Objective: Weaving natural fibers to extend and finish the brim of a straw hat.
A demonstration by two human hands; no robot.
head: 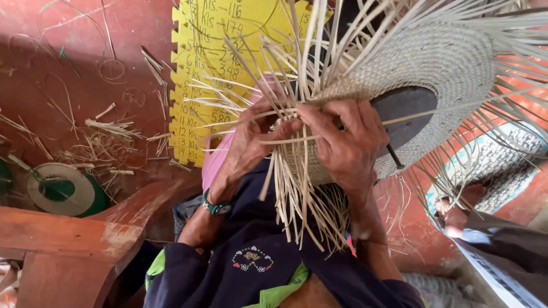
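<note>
Hat [434, 63] of pale woven straw sits on a dark round form, held over the lap; both hands, left hand [251, 142] and right hand [342, 142], pinch loose strips [297, 194] at the brim. Keep each strip taut and flat (I judge). Its crown points right, strips hang downward.

A foam mat [194, 85] lies left of the woven hat [434, 63].

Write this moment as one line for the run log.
left hand: grips straw strands | right hand: pinches strands | woven straw hat: unfinished, on dark round form
</note>
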